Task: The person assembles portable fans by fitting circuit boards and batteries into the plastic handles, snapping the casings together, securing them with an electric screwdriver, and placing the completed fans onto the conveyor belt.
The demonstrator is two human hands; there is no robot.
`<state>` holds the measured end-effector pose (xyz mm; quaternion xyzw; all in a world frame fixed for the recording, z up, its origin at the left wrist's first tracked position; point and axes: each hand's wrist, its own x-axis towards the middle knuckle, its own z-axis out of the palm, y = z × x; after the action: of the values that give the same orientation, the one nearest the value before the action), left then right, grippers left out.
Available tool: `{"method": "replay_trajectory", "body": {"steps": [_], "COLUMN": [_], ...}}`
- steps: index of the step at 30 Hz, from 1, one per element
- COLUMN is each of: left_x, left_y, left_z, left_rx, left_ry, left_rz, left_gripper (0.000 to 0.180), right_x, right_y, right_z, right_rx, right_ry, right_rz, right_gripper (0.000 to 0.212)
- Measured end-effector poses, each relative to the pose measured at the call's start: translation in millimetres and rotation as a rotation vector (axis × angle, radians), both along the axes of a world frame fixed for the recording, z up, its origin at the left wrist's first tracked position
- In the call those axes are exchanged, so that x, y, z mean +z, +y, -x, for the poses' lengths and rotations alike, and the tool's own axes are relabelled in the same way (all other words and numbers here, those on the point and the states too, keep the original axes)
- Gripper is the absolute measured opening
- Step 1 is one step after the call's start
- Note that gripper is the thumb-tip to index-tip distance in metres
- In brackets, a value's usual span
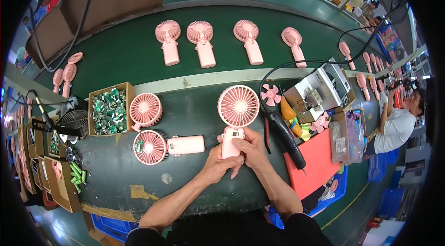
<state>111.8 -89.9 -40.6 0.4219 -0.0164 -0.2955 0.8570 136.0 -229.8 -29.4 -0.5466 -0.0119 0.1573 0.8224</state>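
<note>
Both hands grip one pink handheld fan [239, 105], its round grille pointing away from me and its handle toward me. My left hand [217, 162] wraps the lower left of the handle, fingers curled beneath it. My right hand [253, 148] closes round the right side, its thumb on the handle's front just below a small dark display window. To the left, a second pink fan [185, 145] lies on its side on the bench, with a small green piece on its grille. Above that one lies another pink fan head [146, 109], beside the box of circuit boards.
A cardboard box of green circuit boards [110, 111] stands left. On the right are a black electric screwdriver [286, 138], a red mat [313, 162], a white metal device [313, 93] and a loose fan blade [270, 94]. Several pink fans [202, 42] line the green conveyor [134, 56] beyond. A co-worker [396, 125] sits right.
</note>
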Motion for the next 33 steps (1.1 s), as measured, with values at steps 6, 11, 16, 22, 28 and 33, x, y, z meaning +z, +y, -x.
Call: {"method": "replay_trajectory", "body": {"steps": [6, 11, 16, 22, 28, 33], "left_x": [-4, 0, -8, -14, -5, -14], "left_y": [-1, -1, 0, -6, 3, 0], "left_z": [0, -1, 9, 8, 4, 2], "left_rx": [0.011, 0.057, 0.053, 0.019, -0.002, 0.028], "left_ry": [0.003, -0.03, -0.082, -0.068, -0.173, -0.079], "left_rz": [-0.023, -0.012, -0.087, 0.053, 0.029, 0.069], "left_gripper": [0.011, 0.01, 0.012, 0.014, 0.013, 0.012], "right_x": [-6, -7, -14, -9, 2, -8], "right_y": [3, -1, -1, 2, 2, 3], "right_z": [-2, -8, 3, 3, 3, -1], "right_rx": [-0.011, 0.042, -0.013, -0.093, -0.016, -0.043], "right_ry": [-0.043, -0.032, -0.023, -0.103, -0.092, -0.064], "right_rz": [0.0, -0.047, -0.037, 0.023, -0.047, 0.029], "right_gripper": [0.035, 0.036, 0.04, 0.037, 0.039, 0.041]}}
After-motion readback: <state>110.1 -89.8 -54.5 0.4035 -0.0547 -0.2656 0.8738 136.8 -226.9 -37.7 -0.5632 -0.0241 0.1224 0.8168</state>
